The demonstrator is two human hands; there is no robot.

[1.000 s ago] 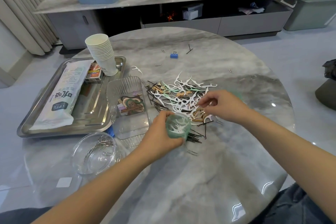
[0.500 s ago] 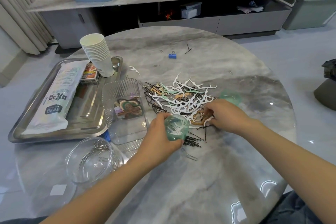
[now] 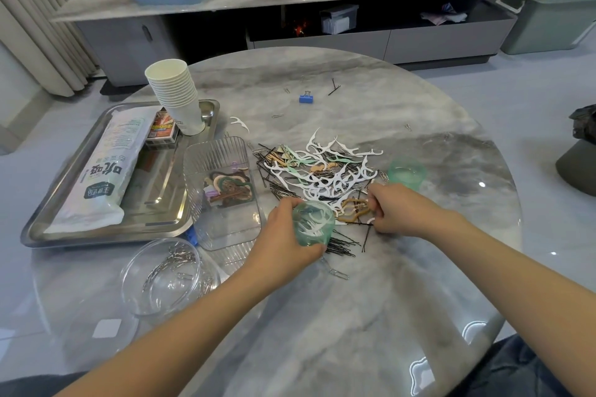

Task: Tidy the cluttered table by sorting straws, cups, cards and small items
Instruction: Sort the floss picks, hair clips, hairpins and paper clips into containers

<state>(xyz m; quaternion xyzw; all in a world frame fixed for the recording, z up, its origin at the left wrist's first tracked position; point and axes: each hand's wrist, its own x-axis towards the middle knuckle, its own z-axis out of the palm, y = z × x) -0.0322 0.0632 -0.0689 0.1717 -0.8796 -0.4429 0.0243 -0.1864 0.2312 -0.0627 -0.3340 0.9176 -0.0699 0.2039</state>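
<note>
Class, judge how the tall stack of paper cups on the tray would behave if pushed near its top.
The stack of paper cups already leans, so it would probably tip. Thin paper suggests it is light and would slide easily on the smooth metal tray.

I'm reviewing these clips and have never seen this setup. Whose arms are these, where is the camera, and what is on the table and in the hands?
There is no machine here: a person is tidying with two bare hands, filmed by one wide-angle camera worn on the head, looking forward and down. The left hand grips a small green cup with white floss picks inside. The right hand pinches at the near edge of a mixed pile of white floss picks, black hairpins and paper clips on the round marble table. A second green cup stands behind that hand. On the left lie a steel tray with stacked paper cups, a clear box of hair clips and a clear round tub of paper clips.
</note>
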